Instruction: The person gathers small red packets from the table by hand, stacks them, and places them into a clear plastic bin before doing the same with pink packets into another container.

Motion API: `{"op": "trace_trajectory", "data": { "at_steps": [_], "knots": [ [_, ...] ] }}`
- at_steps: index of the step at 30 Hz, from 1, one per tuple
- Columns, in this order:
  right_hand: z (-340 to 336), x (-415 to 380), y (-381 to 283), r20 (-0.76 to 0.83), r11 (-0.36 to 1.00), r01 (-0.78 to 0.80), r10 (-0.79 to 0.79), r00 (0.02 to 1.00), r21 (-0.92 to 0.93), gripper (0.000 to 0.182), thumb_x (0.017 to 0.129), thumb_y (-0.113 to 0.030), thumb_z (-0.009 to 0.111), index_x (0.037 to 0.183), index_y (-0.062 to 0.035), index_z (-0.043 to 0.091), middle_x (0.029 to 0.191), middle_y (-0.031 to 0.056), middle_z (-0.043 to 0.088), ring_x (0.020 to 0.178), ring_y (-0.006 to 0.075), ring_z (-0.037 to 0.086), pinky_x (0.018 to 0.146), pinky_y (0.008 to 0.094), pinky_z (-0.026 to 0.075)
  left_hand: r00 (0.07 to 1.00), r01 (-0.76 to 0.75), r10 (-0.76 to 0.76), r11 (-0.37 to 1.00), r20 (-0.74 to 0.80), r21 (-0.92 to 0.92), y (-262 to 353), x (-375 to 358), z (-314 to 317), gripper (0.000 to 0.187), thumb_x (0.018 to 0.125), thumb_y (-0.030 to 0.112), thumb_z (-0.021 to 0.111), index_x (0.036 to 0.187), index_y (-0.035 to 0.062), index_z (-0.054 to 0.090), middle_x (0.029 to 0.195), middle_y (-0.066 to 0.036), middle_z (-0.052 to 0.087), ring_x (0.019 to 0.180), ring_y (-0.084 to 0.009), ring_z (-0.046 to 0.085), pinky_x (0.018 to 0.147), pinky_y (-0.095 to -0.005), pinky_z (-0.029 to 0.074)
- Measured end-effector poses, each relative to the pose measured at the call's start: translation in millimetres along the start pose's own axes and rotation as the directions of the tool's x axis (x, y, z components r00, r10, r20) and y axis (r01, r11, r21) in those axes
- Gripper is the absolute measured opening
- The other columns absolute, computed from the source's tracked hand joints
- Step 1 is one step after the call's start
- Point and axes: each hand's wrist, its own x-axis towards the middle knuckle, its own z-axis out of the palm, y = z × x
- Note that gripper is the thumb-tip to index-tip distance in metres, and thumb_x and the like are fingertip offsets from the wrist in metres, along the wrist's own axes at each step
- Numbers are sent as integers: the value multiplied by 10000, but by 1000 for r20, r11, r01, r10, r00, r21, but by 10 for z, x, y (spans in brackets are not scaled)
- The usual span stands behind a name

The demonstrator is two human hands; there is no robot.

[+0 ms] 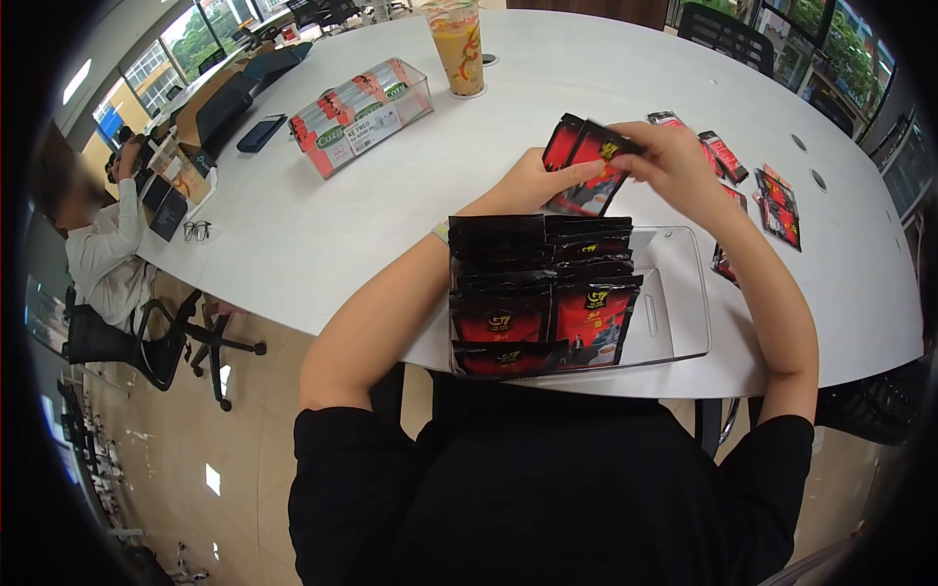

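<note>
Black-and-red G7 coffee sachets are held up between both hands, beyond the clear tray. My left hand grips them from the left, its thumb across their front. At their upper right edge, my right hand pinches the sachets with thumb and fingers. The clear plastic tray lies near the table edge in front of my body. Rows of upright G7 sachets fill its left and middle parts; its right part shows bare plastic.
Loose sachets lie on the white table at the right. A box of Cozy packets, a drink cup, a phone and glasses are farther off. Another person sits at the left.
</note>
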Motion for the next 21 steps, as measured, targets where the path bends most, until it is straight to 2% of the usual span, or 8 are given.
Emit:
{"op": "trace_trajectory", "data": {
  "at_steps": [3,7,9,12,13,15,16,21],
  "knots": [
    [-227,11,-14,-183,998,23,-33,983,-57,195,784,-63,618,962,13,598,669,70,602,532,85,512,520,238,443,999,34,-34,996,5,-84,2,16,6,463,851,409,548,1017,-23,545,894,-121,613,752,-171,610,662,-268,503],
    [-707,-64,-273,-322,946,170,-76,944,275,223,820,-61,591,1023,28,569,878,57,631,703,73,580,587,198,479,989,141,-146,957,-1,-252,2,54,-44,549,887,470,433,1067,-45,494,945,-172,599,800,-221,612,693,-342,521],
    [-840,-205,-527,-231,926,148,-68,970,347,194,802,-63,605,976,17,571,843,65,626,653,77,581,532,185,472,986,148,-162,945,-26,-292,47,34,-27,550,891,468,422,1066,-49,491,956,-179,593,814,-226,606,700,-355,522],
    [-760,-441,-815,119,947,17,-58,991,320,161,685,13,697,810,2,596,693,46,603,551,88,587,447,186,458,977,192,-213,903,-13,-385,-59,46,-65,537,906,439,391,1079,-62,474,988,-191,578,852,-249,593,720,-382,522],
    [-718,-403,-968,293,957,284,-287,912,53,165,682,-13,712,804,-12,600,629,34,584,553,87,596,448,195,457,980,189,-198,901,19,-389,-65,61,-81,518,917,417,364,1108,-55,462,1010,-198,576,883,-265,594,754,-396,511],
    [-492,-479,-1086,437,981,169,-194,878,96,180,664,-47,710,778,-28,572,596,82,579,528,207,597,471,278,456,981,192,-187,902,51,-386,-61,90,-90,496,934,373,315,1156,-53,436,1037,-221,567,917,-303,592,789,-433,503],
    [-377,-502,-1100,492,975,203,-223,842,93,189,679,-80,690,763,-17,532,571,124,557,524,279,578,481,331,451,982,189,-181,904,57,-384,-68,100,-89,496,934,373,315,1156,-53,436,1037,-221,567,917,-303,592,789,-433,503],
    [-176,-582,-1130,520,943,262,-122,845,-205,280,680,-209,719,716,-42,497,511,77,525,477,264,546,457,320,412,984,176,-166,913,57,-369,-49,104,-97,502,942,363,288,1173,-62,423,1047,-227,562,927,-308,589,799,-426,501]
  ]
}}
